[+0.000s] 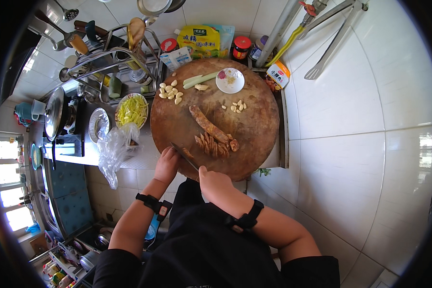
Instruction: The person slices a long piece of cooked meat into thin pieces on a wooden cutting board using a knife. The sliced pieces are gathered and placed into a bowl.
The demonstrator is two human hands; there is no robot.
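My right hand point(215, 183) grips a kitchen knife point(188, 157), its blade slanting up and left over the near edge of a round wooden chopping board point(252, 133). Just left of the blade, my left hand point(166, 166) has its fingers curled at the board's edge; whatever lies under them is hidden. A reddish-brown sausage slice point(188, 152) rests against the blade's right side. Further in, a fan of sausage slices point(212, 144) lies below a long piece of sausage point(208, 124), with a few end pieces point(234, 144) beside it.
Peeled garlic cloves point(171, 91), scallion lengths point(201, 80) and a small white dish point(230, 80) sit on the board's far half. A bowl of yellow-green shreds point(132, 110) and a clear plastic bag point(115, 151) are at left. Seasoning packets point(198, 43) and jars point(241, 48) line the wall.
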